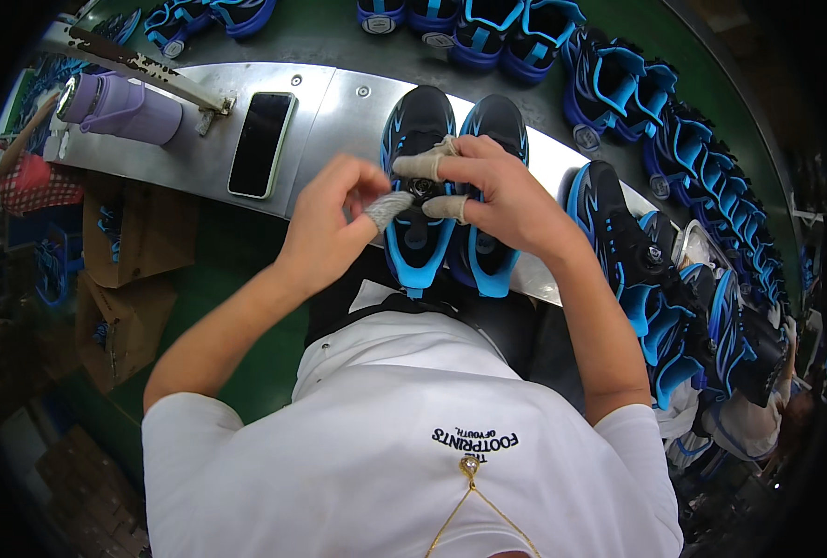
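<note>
Your left hand (333, 212) is beside the left shoe (420, 126), its fingers loosely bent and a small gap showing between them and the thumb. That thumb wears a grey cot (387, 210), its tip close to the dial (422, 190) on the shoe; you can't tell from here whether it touches. Your right hand (502, 191) reaches across the right shoe (497, 123), finger and thumb a narrow way apart around the dial (2 beige cots cover their tips); whether they grip it, you can't tell.

The 2 shoes, black and blue, stand side by side on your metal bench (332, 116), toes away from you, heels at its near edge. To your left on the bench lies a dark-screened phone (262, 144), with a lilac bottle (125, 110) beyond it. More shoes (609, 228) sit to your right, and others line the belt (325, 37) past the bench. 2 boxes (144, 232) stand low on your left.
</note>
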A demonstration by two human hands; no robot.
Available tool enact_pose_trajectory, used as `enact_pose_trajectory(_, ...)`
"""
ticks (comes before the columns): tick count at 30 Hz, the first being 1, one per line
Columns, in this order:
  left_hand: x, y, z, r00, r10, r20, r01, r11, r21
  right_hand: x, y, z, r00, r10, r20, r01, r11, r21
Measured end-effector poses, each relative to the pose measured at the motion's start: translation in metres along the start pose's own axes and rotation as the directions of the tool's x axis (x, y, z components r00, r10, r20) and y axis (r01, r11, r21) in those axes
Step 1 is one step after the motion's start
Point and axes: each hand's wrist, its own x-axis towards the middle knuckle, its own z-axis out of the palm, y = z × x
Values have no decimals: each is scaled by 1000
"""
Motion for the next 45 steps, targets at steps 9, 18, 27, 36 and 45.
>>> enact_pose_trajectory(9,-38,17,29,951,-288,112,308,879,-364,-16,-22,36,970,-73,-230,-18,929,-371)
enact_pose_trajectory(18,-13,35,91,889,178,421,-363,834,414,46,-29,-49,982,142,-126,-166,966,-200)
enact_pose_trajectory(27,-3,-5,15,881,194,432,-388,819,422,207,21,-81,982,-10,-191,-110,788,-606)
enact_pose_trajectory(36,13,4,-15,884,384,267,-459,821,340,283,92,-96,935,205,-290,-314,859,-404)
enact_pose_trajectory(45,165,-4,-127,875,466,-132,-177,561,809,125,-15,-188,909,112,-402,33,941,336)
